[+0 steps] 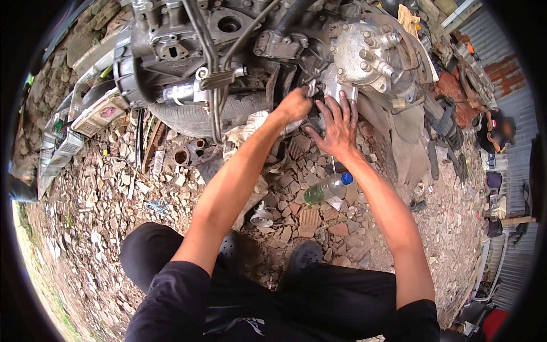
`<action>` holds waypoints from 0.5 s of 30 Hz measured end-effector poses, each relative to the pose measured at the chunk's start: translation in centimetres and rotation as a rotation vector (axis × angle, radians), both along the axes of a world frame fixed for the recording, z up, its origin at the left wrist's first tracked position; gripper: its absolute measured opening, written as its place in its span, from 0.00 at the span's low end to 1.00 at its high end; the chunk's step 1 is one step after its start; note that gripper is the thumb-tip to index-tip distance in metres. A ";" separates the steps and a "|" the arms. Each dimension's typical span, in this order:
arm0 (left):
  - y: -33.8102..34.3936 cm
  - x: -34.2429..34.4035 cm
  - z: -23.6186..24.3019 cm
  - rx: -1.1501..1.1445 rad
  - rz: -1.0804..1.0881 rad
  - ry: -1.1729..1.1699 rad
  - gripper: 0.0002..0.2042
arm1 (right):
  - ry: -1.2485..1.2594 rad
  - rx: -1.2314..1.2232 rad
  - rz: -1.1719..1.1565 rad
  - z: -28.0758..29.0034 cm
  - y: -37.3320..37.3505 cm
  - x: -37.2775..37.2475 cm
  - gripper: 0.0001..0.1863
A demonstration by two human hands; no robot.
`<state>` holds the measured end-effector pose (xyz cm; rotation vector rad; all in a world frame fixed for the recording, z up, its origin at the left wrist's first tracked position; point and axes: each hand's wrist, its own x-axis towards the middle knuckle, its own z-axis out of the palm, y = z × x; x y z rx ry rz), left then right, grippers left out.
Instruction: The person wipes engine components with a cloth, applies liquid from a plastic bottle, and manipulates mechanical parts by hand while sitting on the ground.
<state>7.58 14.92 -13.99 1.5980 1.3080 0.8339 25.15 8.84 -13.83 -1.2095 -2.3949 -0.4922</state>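
My left hand (293,105) has its fingers wrapped round a small metal piece (313,88), perhaps a tool, at the lower middle of the greasy engine (171,34); its exact shape is hard to make out. Just to the right, my right hand (336,125) has grimy, spread fingers lying against a silvery metal part (332,82). A round bolted housing (364,57) sits above that hand. Bundled metal pipes (213,117) run down left of my hands, in front of a tire (182,117).
A plastic bottle (325,189) with a blue cap lies on broken-stone ground (114,228) between my arms. A pipe fitting (182,157) lies left. Grille-like panels (97,108) stand far left. Another person (490,131) is at far right, by a corrugated metal wall (513,171).
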 end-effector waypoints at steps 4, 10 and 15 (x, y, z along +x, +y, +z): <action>-1.2 0.5 -0.2 -0.012 0.231 0.028 0.18 | -0.011 -0.017 0.031 0.2 -0.1 0.1 0.38; -1.8 1.7 1.9 0.041 0.845 -0.247 0.19 | -0.035 -0.043 0.052 0.7 -0.3 1.5 0.38; 1.0 1.7 0.1 -0.027 1.047 -0.966 0.17 | -0.034 -0.051 0.064 0.6 -0.2 0.6 0.39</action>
